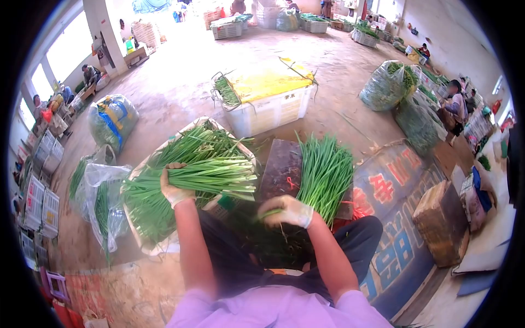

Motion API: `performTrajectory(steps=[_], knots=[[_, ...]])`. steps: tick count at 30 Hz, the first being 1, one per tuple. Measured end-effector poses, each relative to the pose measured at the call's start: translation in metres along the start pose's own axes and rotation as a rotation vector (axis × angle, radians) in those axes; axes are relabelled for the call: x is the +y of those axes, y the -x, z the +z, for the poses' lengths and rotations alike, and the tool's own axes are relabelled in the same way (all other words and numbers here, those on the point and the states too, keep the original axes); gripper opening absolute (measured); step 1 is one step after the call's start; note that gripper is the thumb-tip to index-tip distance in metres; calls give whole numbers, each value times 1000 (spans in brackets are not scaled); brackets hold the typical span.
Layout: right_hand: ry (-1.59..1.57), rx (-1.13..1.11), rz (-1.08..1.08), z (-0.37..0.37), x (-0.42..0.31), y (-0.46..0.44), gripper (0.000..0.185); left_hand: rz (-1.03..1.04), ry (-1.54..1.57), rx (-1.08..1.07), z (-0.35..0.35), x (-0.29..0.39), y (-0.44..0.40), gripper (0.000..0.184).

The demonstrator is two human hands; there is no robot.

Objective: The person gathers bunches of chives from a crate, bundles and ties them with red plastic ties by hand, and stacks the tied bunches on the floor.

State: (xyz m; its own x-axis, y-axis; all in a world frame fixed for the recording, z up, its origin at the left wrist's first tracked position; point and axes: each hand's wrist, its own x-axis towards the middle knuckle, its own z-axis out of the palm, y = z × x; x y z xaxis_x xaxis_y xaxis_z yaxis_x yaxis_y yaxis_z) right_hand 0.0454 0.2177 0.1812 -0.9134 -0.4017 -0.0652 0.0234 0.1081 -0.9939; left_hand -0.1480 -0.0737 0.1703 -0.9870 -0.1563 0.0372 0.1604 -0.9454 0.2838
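A bunch of garlic chives (216,174) lies across my left hand (176,188), pale stem ends to the right. That hand wears a light glove and has its fingers wrapped round the bunch. Beneath it, a lined basket (143,167) holds more loose chives (191,143). My right hand (289,212), also gloved, is in front of my lap, slightly motion-blurred, its fingers curled with a bit of green chive at the fingertips. To the right, a tidy pile of chives (326,174) rests beside a dark wooden board (280,169).
Ahead stands a white crate (268,116) with a yellow cover (268,82). Stuffed plastic bags (112,123) sit at left, with more greens bags (385,87) at right. A wooden block (442,221) stands on the right. Other people sit along both sides.
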Motion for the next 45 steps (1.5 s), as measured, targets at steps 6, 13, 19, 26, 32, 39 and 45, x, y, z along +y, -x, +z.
performTrajectory(steps=[6,13,19,26,32,39,45], knots=[[18,575,-55,-13,7,-50,37,-68,33,-85,10,-10,11,16],[3,481,9,1,9,-71,45,-74,26,-124,13,-7,13,21],[-181,450,-31,10,25,-71,37,-72,-7,-159,10,-8,12,24],[-137,540,-136,14,29,-68,26,-83,-30,-168,11,-12,17,27],[141,669,-108,30,36,-49,20,-169,-17,-129,-8,-4,14,25],[154,945,121,43,83,-22,24,-39,-401,124,-6,13,9,43],[574,598,532,74,256,13,28,125,-144,113,-2,42,-3,59]])
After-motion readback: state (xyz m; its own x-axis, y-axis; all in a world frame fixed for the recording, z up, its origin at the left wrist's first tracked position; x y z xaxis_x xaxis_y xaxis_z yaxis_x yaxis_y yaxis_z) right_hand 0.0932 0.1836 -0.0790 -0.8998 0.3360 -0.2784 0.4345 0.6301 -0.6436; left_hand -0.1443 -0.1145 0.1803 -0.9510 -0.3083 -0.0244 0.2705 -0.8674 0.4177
